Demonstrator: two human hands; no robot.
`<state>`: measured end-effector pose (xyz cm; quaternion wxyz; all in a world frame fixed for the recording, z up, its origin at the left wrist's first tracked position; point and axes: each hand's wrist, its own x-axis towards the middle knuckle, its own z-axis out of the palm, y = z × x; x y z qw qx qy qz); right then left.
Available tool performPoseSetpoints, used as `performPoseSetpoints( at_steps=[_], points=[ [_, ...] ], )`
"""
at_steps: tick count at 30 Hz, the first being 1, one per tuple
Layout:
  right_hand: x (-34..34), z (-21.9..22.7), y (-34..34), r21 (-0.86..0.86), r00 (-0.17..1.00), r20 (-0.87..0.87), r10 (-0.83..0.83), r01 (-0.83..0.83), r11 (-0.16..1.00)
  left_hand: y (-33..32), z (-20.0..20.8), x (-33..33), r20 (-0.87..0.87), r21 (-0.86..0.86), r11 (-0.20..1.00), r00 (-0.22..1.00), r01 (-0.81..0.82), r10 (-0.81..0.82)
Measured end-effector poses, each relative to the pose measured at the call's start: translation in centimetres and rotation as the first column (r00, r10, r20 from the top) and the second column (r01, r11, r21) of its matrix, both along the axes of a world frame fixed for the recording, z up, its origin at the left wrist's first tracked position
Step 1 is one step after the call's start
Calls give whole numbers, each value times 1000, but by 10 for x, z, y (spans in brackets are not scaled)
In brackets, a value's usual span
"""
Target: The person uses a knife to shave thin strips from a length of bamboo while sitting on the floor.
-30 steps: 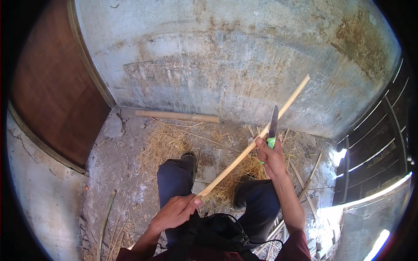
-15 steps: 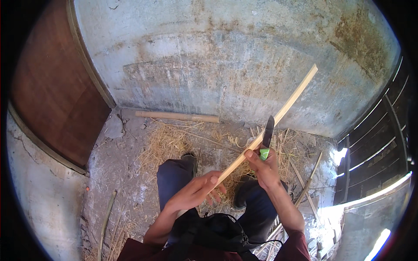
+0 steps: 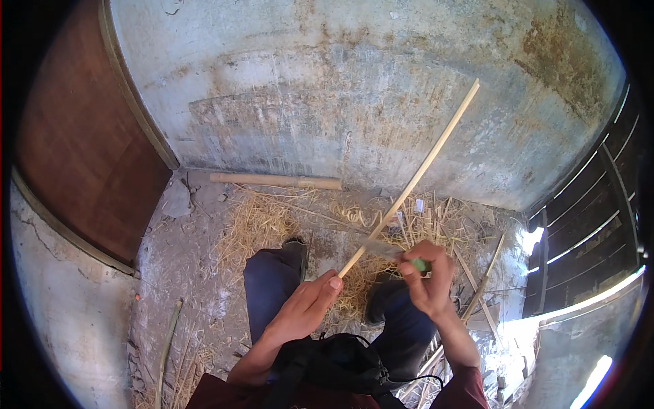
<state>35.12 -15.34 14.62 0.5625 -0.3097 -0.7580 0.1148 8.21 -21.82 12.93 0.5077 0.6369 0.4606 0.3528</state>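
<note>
My left hand [image 3: 308, 305] is closed round the near end of a long, pale bamboo strip [image 3: 430, 158], thumb on top. The strip slants up and away to the right, its far end in front of the wall. In my right hand [image 3: 430, 278] is a knife [image 3: 383, 249] with a green handle, gripped in a fist. Its blade, blurred by motion, points left and lies across the strip a little beyond my left hand. Whether the edge is cutting into the strip cannot be made out.
Straw-like shavings [image 3: 253, 228] litter the floor between and beyond my legs. A bamboo pole [image 3: 276, 181] lies along the foot of the stained wall [image 3: 306, 116]. Thin sticks [image 3: 485, 279] lie at the right, another stick [image 3: 169, 347] at the left. A brown door [image 3: 88, 129] stands far left.
My right hand has let go of the strip and turned the knife from upright to pointing left across it. My left fingers have closed round the near end. The strip shows a narrower side.
</note>
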Motion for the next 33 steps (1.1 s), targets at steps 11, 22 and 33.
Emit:
performPoseSetpoints(
  at_steps=[11, 22, 33],
  points=[
    [-15, 19, -12, 126, 971, 235, -49, 20, 992, -23, -1, 8, -288, 400, 914, 939, -61, 188],
    [-19, 20, -13, 98, 970, 241, -35, 11, 995, -16, 17, 9, -249, 225, 973, 962, -53, 110],
    [-26, 15, -9, 133, 983, 166, -72, 50, 990, -33, 9, 23, -375, 294, 940, 884, -173, 280]
  ],
)
